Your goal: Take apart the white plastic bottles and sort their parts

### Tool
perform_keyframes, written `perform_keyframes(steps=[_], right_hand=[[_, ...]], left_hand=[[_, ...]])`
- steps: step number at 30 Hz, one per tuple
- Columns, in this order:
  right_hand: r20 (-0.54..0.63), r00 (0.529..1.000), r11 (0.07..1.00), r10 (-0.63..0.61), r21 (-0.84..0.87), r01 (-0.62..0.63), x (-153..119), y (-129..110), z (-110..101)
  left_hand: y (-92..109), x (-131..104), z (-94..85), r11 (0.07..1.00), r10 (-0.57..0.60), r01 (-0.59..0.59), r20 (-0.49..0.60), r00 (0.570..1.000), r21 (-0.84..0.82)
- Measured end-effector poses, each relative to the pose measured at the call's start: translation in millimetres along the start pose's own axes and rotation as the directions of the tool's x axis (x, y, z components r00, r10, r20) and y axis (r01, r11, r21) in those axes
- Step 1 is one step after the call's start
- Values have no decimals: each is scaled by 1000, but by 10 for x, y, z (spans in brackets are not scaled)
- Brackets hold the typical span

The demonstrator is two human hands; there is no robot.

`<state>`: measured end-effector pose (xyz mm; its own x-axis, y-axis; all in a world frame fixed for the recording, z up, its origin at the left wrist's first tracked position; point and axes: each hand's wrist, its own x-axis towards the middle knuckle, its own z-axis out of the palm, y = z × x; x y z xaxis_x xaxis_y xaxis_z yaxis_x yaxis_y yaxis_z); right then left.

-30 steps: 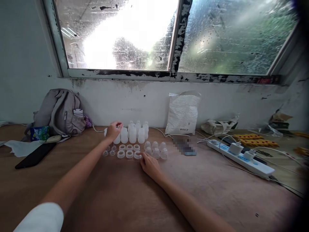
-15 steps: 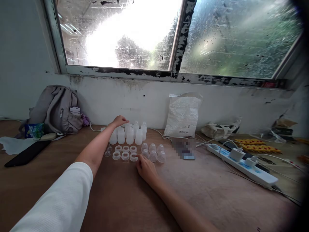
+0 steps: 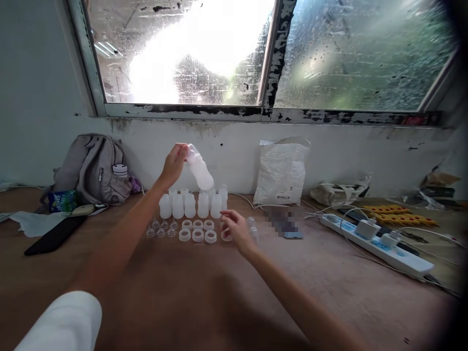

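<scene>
Item: small translucent white bottle [image 3: 200, 171], lifted clear of the table and tilted, neck toward the left hand [image 3: 174, 165], whose fingers are closed round the neck end. Below it: a cluster of like bottles [image 3: 190, 204] standing upright near the wall; in front of these, a double row of white rings [image 3: 198, 230]; to their left, three small clear teats [image 3: 161, 230]; to the right, clear domed caps [image 3: 251, 226], partly hidden. Right hand [image 3: 237, 228]: hovers low over the caps, fingers loosely spread, nothing visibly held. Surface: brown wooden table [image 3: 204, 302]. Also present: grey backpack [image 3: 91, 168], black phone [image 3: 51, 235], white sack [image 3: 281, 171] against the wall, white power strip [image 3: 376, 247] with plugs. Handling note, as a judgement: the bottle is light and gripped at one end only, so a firmer hold lower on the body would steady it; lowering it well apart from the standing cluster avoids toppling neighbours.
</scene>
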<state>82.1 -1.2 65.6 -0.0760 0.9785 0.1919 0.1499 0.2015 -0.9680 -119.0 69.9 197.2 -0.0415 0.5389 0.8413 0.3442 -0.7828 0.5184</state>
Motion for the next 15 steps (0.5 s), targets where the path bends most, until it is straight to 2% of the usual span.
perform_keyframes(steps=[2,4,6,8,10,11,13,15], right_hand=[[221,971,959,90,244,-145,93,-218,-23],[502,861,889,83,352,-292,138,-370,-17],[673,739,843,36,377,-384,137,-416,24],[745,667,822,-9,385,-420,110,-362,94],[772,633,807,-49,404,-431,79,-254,171],[778,625,799,-66,416,-433,65,-198,206],[766,635,780,-99,456,-429,36,-108,265],[763,638,776,-110,466,-424,4,-54,304]], left_hand=[[172,-217,87,985,-85,90,43,995,-144],[289,-449,194,932,-201,230,130,971,-279],[342,-653,294,848,-319,380,217,923,-369],[335,-800,368,720,-424,533,326,845,-445],[289,-887,413,548,-479,651,441,759,-525],[261,-915,426,462,-482,680,482,732,-570],[212,-955,440,326,-459,683,522,719,-654],[186,-988,449,263,-416,676,551,723,-688]])
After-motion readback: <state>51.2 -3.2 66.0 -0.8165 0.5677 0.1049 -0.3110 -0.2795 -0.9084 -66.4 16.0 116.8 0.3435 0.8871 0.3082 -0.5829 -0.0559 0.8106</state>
